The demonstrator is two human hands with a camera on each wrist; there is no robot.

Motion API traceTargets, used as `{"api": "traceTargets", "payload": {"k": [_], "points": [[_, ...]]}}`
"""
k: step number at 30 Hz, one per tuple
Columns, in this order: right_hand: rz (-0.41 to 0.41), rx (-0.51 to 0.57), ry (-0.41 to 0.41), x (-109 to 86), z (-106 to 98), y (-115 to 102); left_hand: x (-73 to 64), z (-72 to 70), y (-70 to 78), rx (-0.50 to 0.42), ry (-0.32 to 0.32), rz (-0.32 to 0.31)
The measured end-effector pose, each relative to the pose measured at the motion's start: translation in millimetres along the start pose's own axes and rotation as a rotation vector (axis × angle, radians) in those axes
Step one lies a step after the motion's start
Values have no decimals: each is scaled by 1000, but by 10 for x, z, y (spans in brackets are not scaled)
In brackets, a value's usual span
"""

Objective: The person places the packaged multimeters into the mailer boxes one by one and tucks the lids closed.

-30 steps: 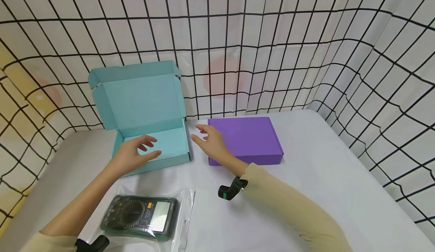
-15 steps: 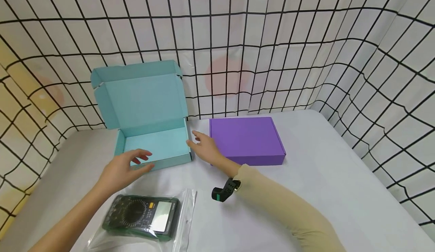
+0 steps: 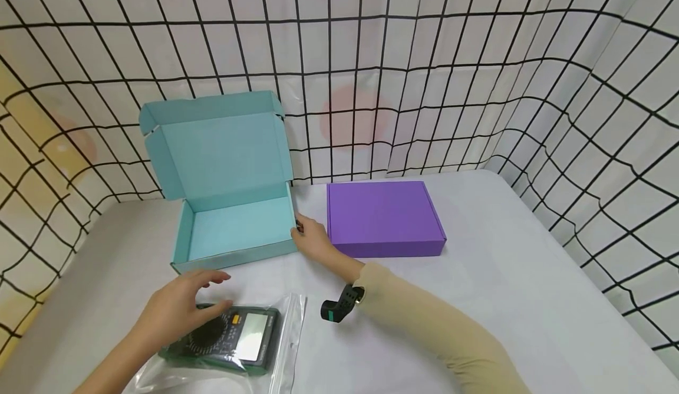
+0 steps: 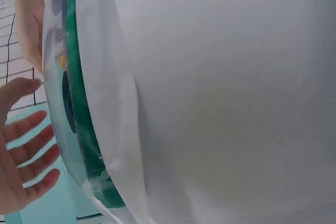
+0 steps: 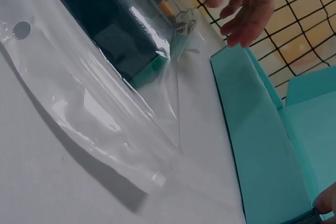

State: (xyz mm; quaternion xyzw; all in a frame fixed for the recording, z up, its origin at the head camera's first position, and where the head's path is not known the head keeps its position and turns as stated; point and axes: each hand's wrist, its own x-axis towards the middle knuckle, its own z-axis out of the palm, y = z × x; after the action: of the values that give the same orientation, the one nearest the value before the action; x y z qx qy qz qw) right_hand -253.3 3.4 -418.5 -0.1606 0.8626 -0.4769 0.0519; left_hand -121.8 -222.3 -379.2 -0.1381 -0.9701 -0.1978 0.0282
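A teal cardboard box stands with its lid raised at the back left, its inside bare. At its front right corner, my right hand holds the edge, thumb at the corner and fingers along the side wall; the right wrist view shows the thumb there. A green-cased multimeter lies in a clear zip bag at the front left. Above its dial end hovers my left hand, thumb and fingers apart with nothing between them, hiding part of the meter.
A closed purple box sits to the right of the teal one. Black wire mesh rises behind and along both sides of the white tabletop. A black band hangs from my right wrist.
My left hand has drawn back from over the teal box to above the bagged multimeter. My right hand has come down and left onto the teal box's front right corner.
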Motion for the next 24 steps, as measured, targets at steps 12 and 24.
{"api": "traceTargets", "payload": {"k": [12, 24], "points": [[68, 27, 13, -37, 18, 8, -168, 117, 3, 37, -167, 217], [99, 60, 5, -34, 51, 53, -172, 134, -91, 26, -275, 265]]}}
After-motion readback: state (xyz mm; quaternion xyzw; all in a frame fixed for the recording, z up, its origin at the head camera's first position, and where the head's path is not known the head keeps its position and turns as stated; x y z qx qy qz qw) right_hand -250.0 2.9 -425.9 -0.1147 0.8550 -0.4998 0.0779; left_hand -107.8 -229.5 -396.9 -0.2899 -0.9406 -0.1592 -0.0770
